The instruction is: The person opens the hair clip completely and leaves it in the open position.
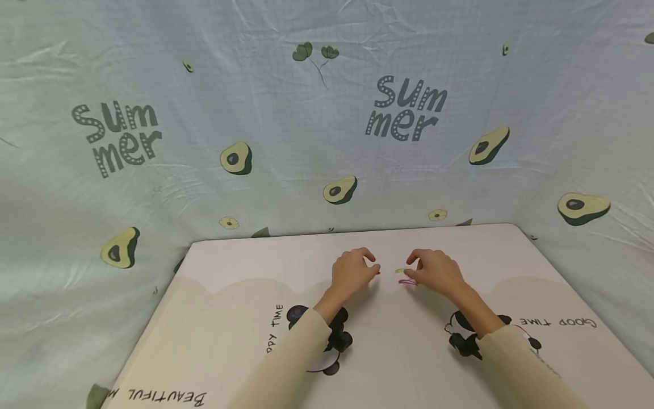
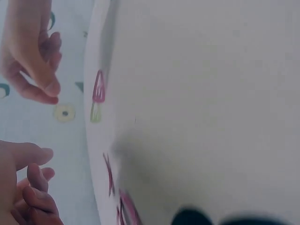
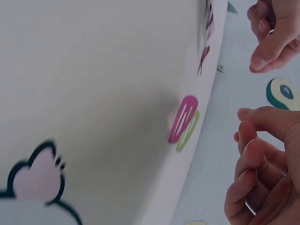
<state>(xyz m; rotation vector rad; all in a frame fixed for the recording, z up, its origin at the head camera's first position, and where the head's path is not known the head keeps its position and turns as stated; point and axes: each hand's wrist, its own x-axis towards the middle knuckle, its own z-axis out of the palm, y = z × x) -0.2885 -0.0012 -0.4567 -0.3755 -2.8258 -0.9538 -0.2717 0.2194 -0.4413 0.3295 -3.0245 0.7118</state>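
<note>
A magenta snap hair clip (image 3: 183, 119) and a green snap hair clip (image 3: 189, 133) lie side by side on the table, partly overlapping in the right wrist view. My right hand (image 1: 434, 270) hovers over them, its fingers loosely bent and a gap between thumb and forefinger. Across from it, my left hand (image 1: 352, 271) is also loosely bent, thumb and forefinger apart, with nothing seen between them. Near that hand lie dark red, thin clip-like pieces (image 2: 109, 174) and a pinkish-red one (image 2: 129, 207); the head view mostly hides these behind the left hand.
The table (image 1: 398, 352) has a pale cover printed with pandas and lettering. Its far edge meets a hanging cloth (image 1: 286, 119) with avocado and "summer" prints, which also rises along both sides.
</note>
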